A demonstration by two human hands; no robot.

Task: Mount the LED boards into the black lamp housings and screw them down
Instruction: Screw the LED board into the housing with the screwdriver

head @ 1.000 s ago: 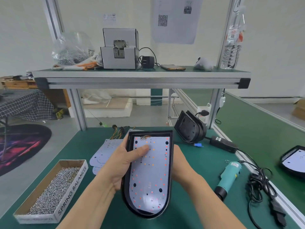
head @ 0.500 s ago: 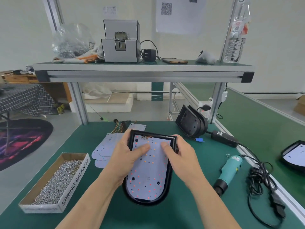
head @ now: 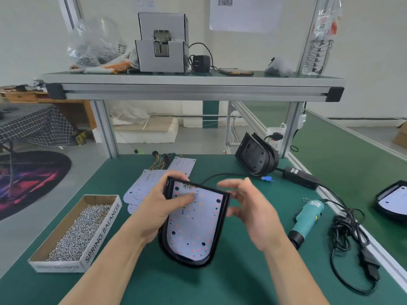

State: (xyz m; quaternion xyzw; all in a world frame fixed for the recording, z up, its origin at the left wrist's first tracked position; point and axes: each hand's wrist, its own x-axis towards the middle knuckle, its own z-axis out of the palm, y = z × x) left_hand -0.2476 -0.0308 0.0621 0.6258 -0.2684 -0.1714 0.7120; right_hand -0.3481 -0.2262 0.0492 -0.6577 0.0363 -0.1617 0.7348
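Left hand (head: 163, 208) pinches housing (head: 220, 227) and LED board (head: 193, 227) together!
Looks light, stiff, scratch-prone: hold the nine-o'clock rim; right hand (head: 253, 212) slack, empty.

The housing (head: 189, 263) is black; the board (head: 193, 230) inside it white, dotted with red and orange spots (plus a few dark holes). The bench (head: 220, 282) is green — the screwdriver (head: 308, 216) teal with a black nose. A dark tablecloth (head: 33, 126) carries a white grid; the rug (head: 28, 179) is black, streaked red and purple.
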